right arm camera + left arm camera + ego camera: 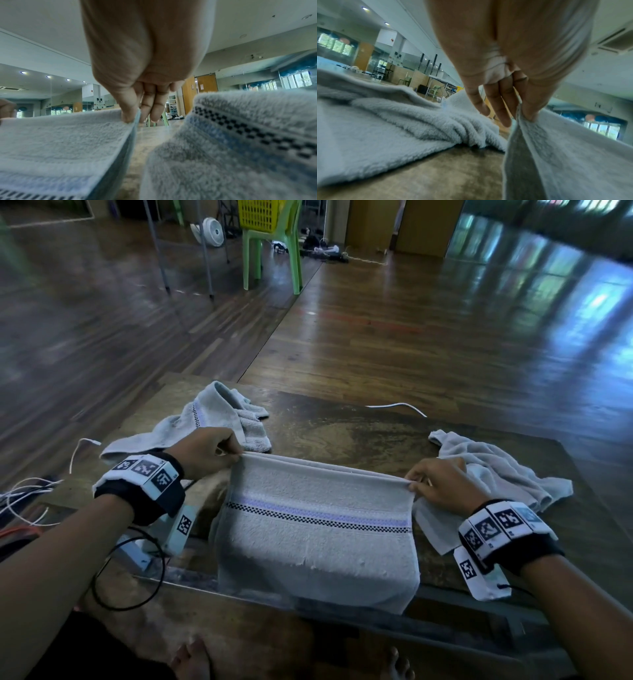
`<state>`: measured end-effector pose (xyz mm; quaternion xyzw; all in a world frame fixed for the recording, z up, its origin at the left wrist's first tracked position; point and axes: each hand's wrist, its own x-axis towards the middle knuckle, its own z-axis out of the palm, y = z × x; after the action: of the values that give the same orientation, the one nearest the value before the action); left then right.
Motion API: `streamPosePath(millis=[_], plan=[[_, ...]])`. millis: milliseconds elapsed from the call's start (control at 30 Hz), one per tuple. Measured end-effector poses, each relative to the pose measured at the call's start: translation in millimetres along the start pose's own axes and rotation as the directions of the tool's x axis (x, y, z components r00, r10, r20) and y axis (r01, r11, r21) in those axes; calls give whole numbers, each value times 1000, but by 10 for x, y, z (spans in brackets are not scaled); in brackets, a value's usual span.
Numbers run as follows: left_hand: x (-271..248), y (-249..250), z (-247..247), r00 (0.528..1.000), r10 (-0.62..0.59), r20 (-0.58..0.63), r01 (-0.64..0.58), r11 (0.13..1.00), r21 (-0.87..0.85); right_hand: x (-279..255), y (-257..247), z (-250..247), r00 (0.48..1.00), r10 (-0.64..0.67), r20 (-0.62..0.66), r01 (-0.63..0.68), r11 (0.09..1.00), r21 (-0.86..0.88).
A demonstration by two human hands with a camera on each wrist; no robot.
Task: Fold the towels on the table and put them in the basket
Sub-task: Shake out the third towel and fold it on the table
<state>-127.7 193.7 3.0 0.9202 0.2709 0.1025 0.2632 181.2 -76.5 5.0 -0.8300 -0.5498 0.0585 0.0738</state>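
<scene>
I am looking down over a dark wooden table (342,433), with both of my hands holding up one grey towel (315,529) by its top edge. My left hand (205,451) pinches the left upper corner between thumb and forefinger; the other fingers hang loosely straight behind the cloth, as the left wrist view shows. My right hand (442,484) pinches the right upper corner in the same way, thumb on the near face. Neither hand has hold of anything else. The held towel looks doubled, with two layers meeting at the top edge. It hangs down over the near edge of the table, and a band of black checks and pale lilac runs across its middle.

To do this fold well, I judge that I should keep the top edge taut and level between the two pinches, match the layers at each corner, then lay the cloth flat on the table before making the next fold, so the striped band stays straight.

Counting: three towels in all. One is in my hands; one crumpled towel (219,422) lies on the table behind my left hand; one more crumpled towel (496,474) lies just behind and beside my right hand. One yellow basket (260,213) sits on one green plastic chair (274,244), well away across the floor. I see no folded towel in it, though its inside is hidden.
</scene>
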Motion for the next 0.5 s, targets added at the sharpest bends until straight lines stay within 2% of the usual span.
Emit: streamPosePath(millis=[167, 300, 433, 500], plan=[[-316, 234, -210, 990, 98, -105, -102, 994, -31, -423, -80, -242, 972, -66, -224, 66, 998, -9], [-589, 467, -387, 980, 163, -114, -150, 982, 115, -761, -128, -470, 959, -103, -265, 114, 993, 26], [-837, 793, -647, 952, 291, -97, -267, 942, 203, -1076, -239, -815, 943, -135, -306, 155, 987, 40], [-957, 941, -788, 955, 278, -101, -249, 939, 235, -1212, -284, -1002, 925, -140, -354, 169, 984, 54]])
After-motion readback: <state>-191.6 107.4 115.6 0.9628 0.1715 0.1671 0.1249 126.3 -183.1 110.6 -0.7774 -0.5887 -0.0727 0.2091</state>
